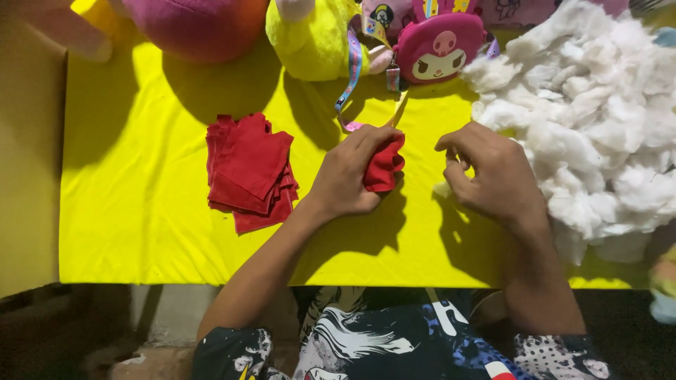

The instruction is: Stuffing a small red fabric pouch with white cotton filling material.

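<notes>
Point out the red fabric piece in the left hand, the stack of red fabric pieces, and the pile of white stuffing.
red fabric piece [384, 169], head view, on its bulging lower end.
stack of red fabric pieces [250, 172], head view, on the top piece.
pile of white stuffing [598, 119], head view, on its middle.

Plush toys [310, 35] cut by top edge; stuffing [598, 105] by right.

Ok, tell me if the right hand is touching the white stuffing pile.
Touching. The head view shows the right hand resting against the edge of the stuffing, its fingers pinching a small tuft, with no gap between them.
</notes>
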